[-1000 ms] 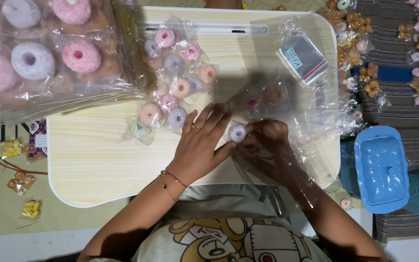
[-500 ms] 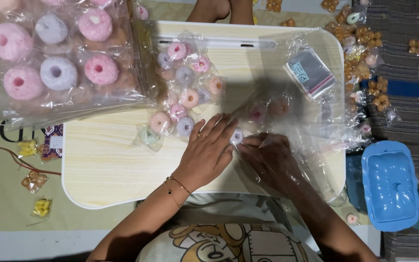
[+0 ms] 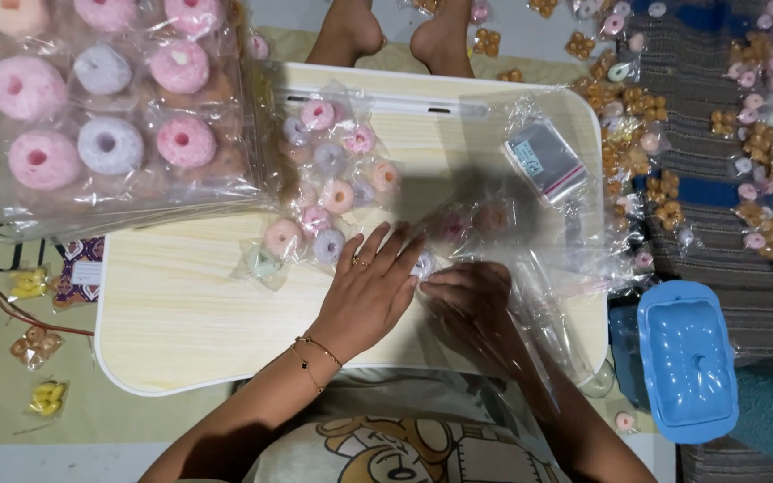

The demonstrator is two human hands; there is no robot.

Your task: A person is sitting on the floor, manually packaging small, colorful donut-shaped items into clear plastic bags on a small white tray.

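My left hand (image 3: 364, 291) lies flat, fingers spread, on a small clear bag with a pale ring-shaped piece (image 3: 423, 263) on the light wooden lap table (image 3: 181, 309). My right hand (image 3: 471, 300) is curled beside it, fingertips pinching the same small bag, under a sheet of clear plastic wrap (image 3: 547, 304). Just beyond my fingers lies a cluster of small bagged rings (image 3: 328, 192) in pink, purple, orange and green.
A large stack of bagged pink and purple rings (image 3: 105, 116) overhangs the table's left back corner. A pack of clear small bags (image 3: 543, 161) lies at the right back. A blue lidded box (image 3: 686, 358) sits on the floor right. Bare feet (image 3: 395, 31) show beyond the table.
My view has shifted, so the table sits lower and more to the right in frame. Both hands stay together on the small bag; the left hand has flattened over it.
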